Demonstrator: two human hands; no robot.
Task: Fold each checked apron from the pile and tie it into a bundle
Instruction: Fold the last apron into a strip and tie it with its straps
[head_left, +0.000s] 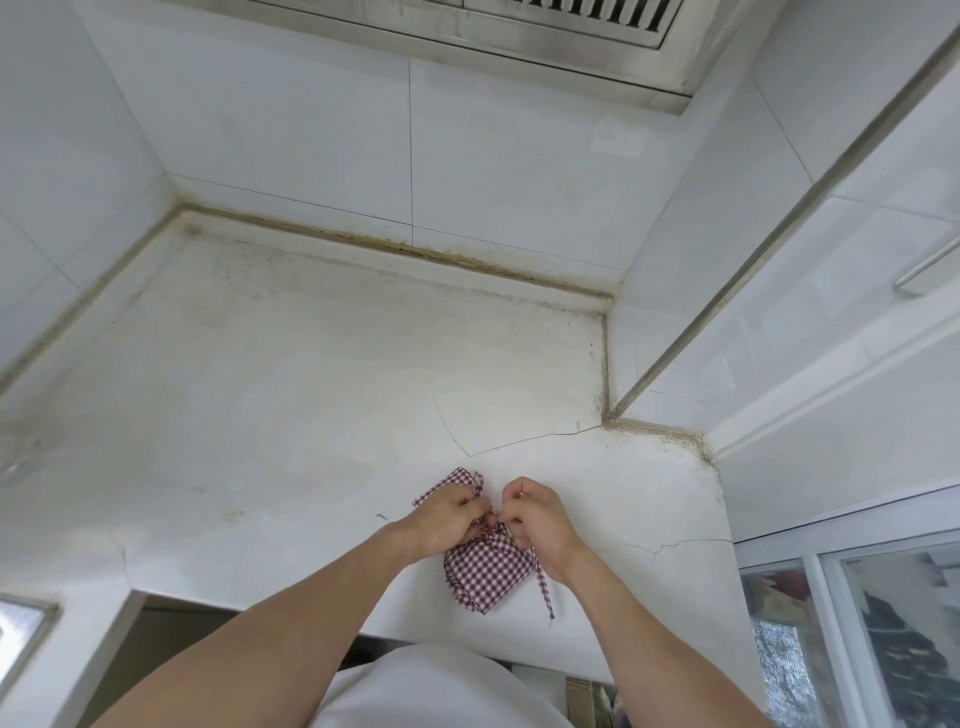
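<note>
Both hands meet over the folded checked apron (485, 569) near the counter's (311, 389) front edge: left hand (451, 514) and right hand (535, 519) each pinch its ties at the knot between them. Its long axis runs diagonally, far-left to near-right; one tie end (544, 590) trails toward the front edge.

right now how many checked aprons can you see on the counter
1. The folded checked apron lies near the front edge of the white counter, with the left hand and right hand pinching its ties. No pile shows in this view.
</note>
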